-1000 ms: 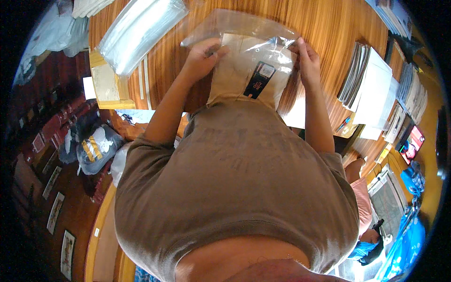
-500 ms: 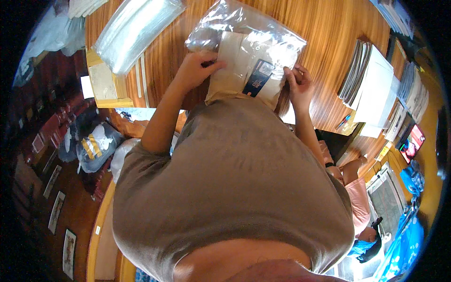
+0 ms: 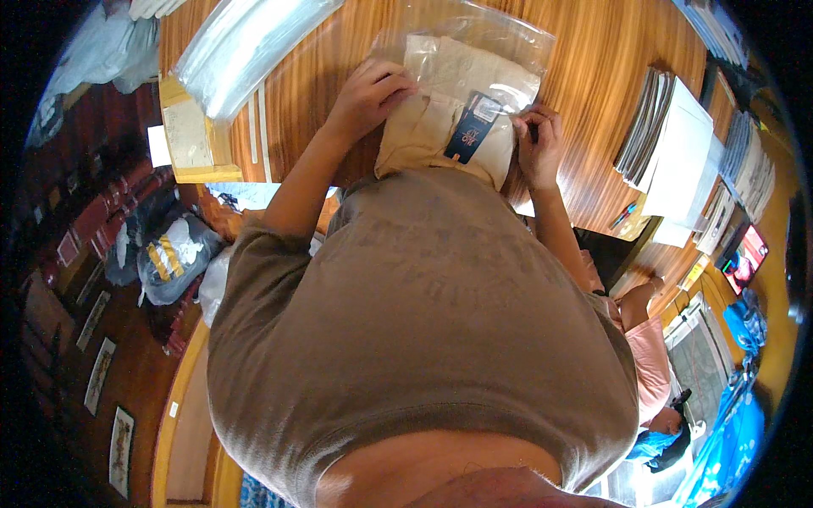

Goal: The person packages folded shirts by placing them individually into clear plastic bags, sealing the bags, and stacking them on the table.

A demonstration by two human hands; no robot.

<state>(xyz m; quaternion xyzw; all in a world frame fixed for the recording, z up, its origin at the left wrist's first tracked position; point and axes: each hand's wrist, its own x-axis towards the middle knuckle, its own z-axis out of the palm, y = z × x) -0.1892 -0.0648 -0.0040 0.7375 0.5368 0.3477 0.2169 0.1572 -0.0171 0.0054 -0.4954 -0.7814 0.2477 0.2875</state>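
Note:
A folded beige cloth garment (image 3: 461, 69) lies in front of me, its near end against my shirt. A dark blue tag (image 3: 471, 134) with a pale sticker rests on it. A clear plastic bag (image 3: 517, 34) covers the far part of the garment, while the near part shows bare. My left hand (image 3: 373, 95) pinches the bag's edge at the garment's left side. On the right side, my right hand (image 3: 539, 146) is closed with thumb and finger on the bag's other edge. Glare on the plastic hides exactly where its opening runs.
A stack of clear plastic bags (image 3: 246, 51) lies at the far left of the wooden table (image 3: 610, 51). To the right are folded dark cloths (image 3: 641, 127), white sheets (image 3: 677, 157) and a blue pen (image 3: 623, 215). Another person (image 3: 648, 364) sits at the lower right.
Both hands have shifted slightly, the left one away from me. The bag sits farther out, and more of the near garment and the tag is uncovered.

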